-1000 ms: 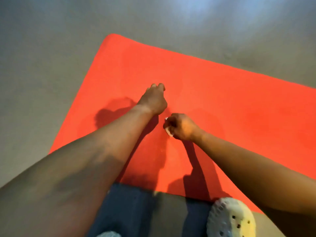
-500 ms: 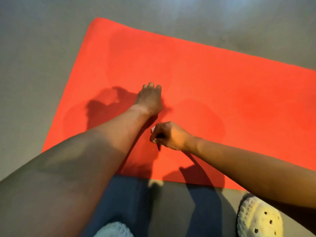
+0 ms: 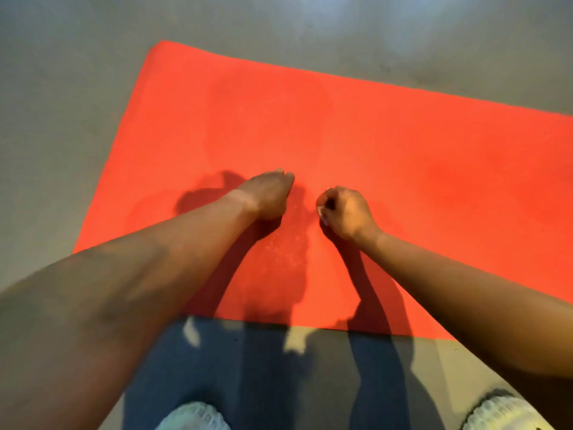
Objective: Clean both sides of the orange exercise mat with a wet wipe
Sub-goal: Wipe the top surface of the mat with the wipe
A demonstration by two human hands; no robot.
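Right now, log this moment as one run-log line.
left hand: rests on orange mat | right hand: grips wet wipe low at mat | orange mat: flat on floor

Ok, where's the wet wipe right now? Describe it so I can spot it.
Start at the orange exercise mat on the grey floor. The left hand lies on it; just beside, the wet wipe is the small white scrap poking from the curled fingers of the right hand. No other white scrap shows on the mat.
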